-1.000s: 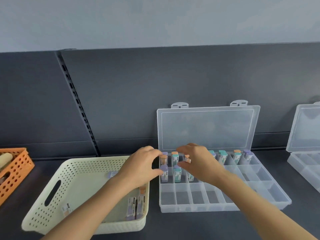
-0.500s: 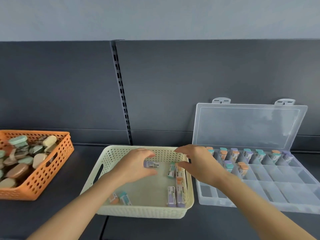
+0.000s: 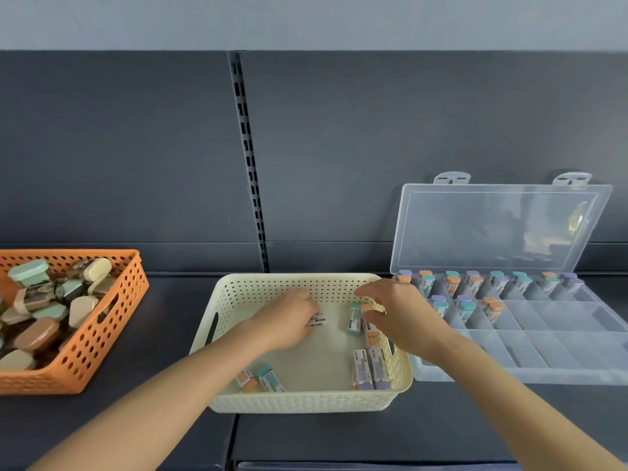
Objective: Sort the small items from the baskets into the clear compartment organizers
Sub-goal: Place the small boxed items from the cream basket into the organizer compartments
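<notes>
Inside cream basket (image 3: 306,401), near far wall: barcode-labelled item (image 3: 316,321) is pinched under curled fingers of left hand (image 3: 289,322). Right hand (image 3: 404,321) is held loosely spread, nothing gripped; teal-capped item (image 3: 354,319) lies just left of fingertips, long axis near-to-far. Right hand is judged nearer.

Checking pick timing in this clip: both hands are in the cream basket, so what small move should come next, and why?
Probably close the right hand on the teal item at its fingertips: that hand hovers spread, holding nothing visible, while the left hand curls over a labelled item and the organizer shows unfilled compartments.
</notes>
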Demonstrator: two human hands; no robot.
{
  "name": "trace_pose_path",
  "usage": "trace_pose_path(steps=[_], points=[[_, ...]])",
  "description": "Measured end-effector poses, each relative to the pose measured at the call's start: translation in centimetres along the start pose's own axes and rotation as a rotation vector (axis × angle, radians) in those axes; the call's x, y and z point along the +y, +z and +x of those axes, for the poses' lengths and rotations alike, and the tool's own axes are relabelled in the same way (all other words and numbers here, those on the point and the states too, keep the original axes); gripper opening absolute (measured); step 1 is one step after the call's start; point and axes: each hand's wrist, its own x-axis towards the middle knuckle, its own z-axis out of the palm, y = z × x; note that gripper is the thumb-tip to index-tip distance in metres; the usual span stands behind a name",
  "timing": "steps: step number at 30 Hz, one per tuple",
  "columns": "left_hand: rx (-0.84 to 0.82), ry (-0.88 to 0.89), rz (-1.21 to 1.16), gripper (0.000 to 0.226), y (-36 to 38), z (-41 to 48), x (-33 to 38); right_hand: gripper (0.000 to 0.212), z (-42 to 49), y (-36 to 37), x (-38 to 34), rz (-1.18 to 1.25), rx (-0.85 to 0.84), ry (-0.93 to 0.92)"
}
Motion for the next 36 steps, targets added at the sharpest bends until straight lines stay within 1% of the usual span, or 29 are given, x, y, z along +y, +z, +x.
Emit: trace_pose_path(steps=[2,4,8,12,14,16,19,22,24,27,30,32,34,36], points=[[-0.007,0.010,-0.019,0.006,0.0,0.1,-0.2,0.039,0.0,0.1,-0.1,-0.003,0.000,0.009],[-0.056,0.032,-0.057,0.012,-0.4,-0.3,-0.5,0.038,0.1,0.2,-0.2,-0.008,-0.009,0.007],[-0.219,0.069,-0.152,0.021,-1.9,-2.2,-1.2,0.038,0.3,0.6,-0.4,-0.017,-0.063,-0.024],[-0.391,0.093,-0.296,0.026,-3.3,-4.1,-2.3,0.038,0.5,1.1,-0.7,-0.041,-0.108,-0.072],[-0.507,0.096,-0.321,0.027,-3.6,-4.8,-2.4,0.038,0.6,1.3,-0.8,-0.042,-0.123,-0.078],[-0.565,0.088,-0.327,0.028,-3.3,-5.1,-2.3,0.039,0.7,1.5,-0.9,-0.043,-0.134,-0.083],[-0.567,0.099,-0.270,0.031,-2.7,-5.2,-2.2,0.038,1.0,1.9,-1.1,-0.053,-0.165,-0.088],[-0.564,0.117,-0.198,0.026,-2.5,-5.2,-2.3,0.039,1.0,1.7,-1.2,-0.048,-0.180,-0.080],[-0.528,0.093,-0.203,0.023,-2.6,-5.2,-2.3,0.039,1.0,1.5,-1.2,-0.050,-0.170,-0.082],[-0.484,0.052,-0.229,0.027,-2.7,-5.4,-2.2,0.039,0.9,1.5,-1.3,-0.057,-0.199,-0.093],[-0.519,0.081,-0.169,0.034,-2.3,-5.7,-2.0,0.041,0.6,1.4,-1.6,-0.131,-0.340,-0.121],[-0.542,0.109,-0.130,0.033,-2.1,-5.8,-2.1,0.047,0.4,1.4,-1.7,-0.255,-0.483,-0.128],[-0.540,0.098,-0.123,0.031,-2.3,-5.8,-2.1,0.052,0.4,1.8,-2.0,-0.425,-0.616,-0.135],[-0.517,0.089,-0.132,0.028,-2.6,-5.8,-1.9,0.049,0.8,2.1,-2.2,-0.513,-0.692,-0.145]])
